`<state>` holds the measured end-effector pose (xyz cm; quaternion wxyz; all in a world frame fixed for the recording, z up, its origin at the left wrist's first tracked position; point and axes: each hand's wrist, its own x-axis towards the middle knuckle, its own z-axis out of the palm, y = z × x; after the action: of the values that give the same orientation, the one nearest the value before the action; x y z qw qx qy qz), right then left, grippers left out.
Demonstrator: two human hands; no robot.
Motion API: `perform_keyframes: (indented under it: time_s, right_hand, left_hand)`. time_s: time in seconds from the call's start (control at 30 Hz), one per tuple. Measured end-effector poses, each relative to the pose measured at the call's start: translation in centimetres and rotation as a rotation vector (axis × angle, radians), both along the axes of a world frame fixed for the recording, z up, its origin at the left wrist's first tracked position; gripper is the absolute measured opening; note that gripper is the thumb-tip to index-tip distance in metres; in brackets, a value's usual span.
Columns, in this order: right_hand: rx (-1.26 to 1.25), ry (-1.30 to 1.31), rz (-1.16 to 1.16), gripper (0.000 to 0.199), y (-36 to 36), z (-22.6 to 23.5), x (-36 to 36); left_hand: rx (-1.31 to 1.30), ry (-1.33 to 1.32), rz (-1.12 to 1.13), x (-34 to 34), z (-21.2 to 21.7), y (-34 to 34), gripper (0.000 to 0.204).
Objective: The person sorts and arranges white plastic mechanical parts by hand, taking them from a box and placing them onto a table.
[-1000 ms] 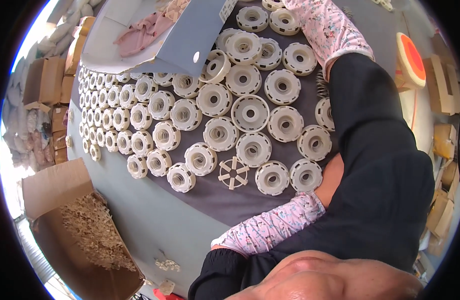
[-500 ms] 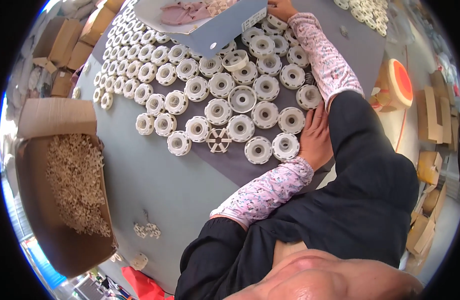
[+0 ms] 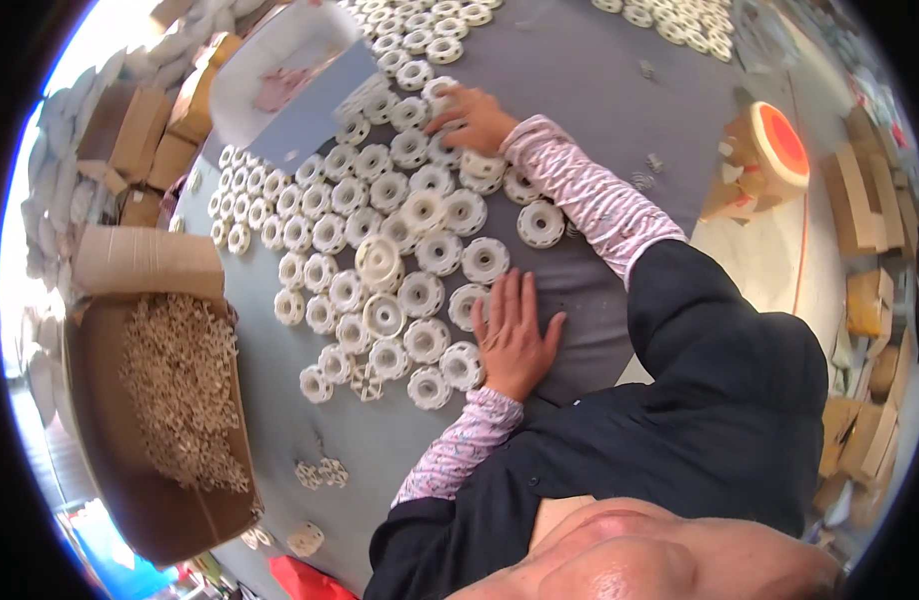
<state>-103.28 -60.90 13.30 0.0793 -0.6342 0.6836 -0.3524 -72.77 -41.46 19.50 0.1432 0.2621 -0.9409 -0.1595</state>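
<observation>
Many white round wheel-like plastic parts [image 3: 420, 295] lie flat, packed in a loose group on the table; a few rest on top of others. My left hand [image 3: 520, 335] lies flat at the group's near right edge, fingers stretched out and touching the outer parts. Farther off, my right hand [image 3: 472, 122] reaches over the group's far right side with its fingers apart and bent, its fingertips at the parts. A pale star-shaped spoked piece [image 3: 367, 380] sits at the group's near edge. Coil springs [image 3: 642, 181] lie on the cloth to the right.
A grey-white bin [image 3: 320, 125] with pink cloth inside stands at the far left. Left of the group is a cardboard box [image 3: 245, 400] full of small beige parts. More white parts [image 3: 680, 25] lie at the far right. An orange-topped round container [image 3: 775, 150] stands at right.
The bin and the group of white parts now sit farther left in view, which has also shifted. My right hand has left the bin's side for the parts; my left hand is farther left.
</observation>
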Motion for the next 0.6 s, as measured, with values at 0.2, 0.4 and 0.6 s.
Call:
perform_keyframes:
  time_s: [0.2, 0.4, 0.6]
  right_hand:
    - [0.185, -0.013, 0.286, 0.063, -0.3, 3.3, 3.5]
    - [0.032, -0.480, 0.120, 0.037, 2.2, 5.0, -4.1]
    - [-0.117, -0.298, -0.258, 0.025, 8.2, 6.8, -10.7]
  left_hand:
    - [-0.013, 0.140, 0.025, 1.8, 3.5, -1.9, 0.056]
    - [-0.722, 0.342, 0.195, -1.2, 10.9, -29.3, 0.075]
    - [-0.778, -0.143, 0.435, 0.9, 7.9, -45.5, 0.080]
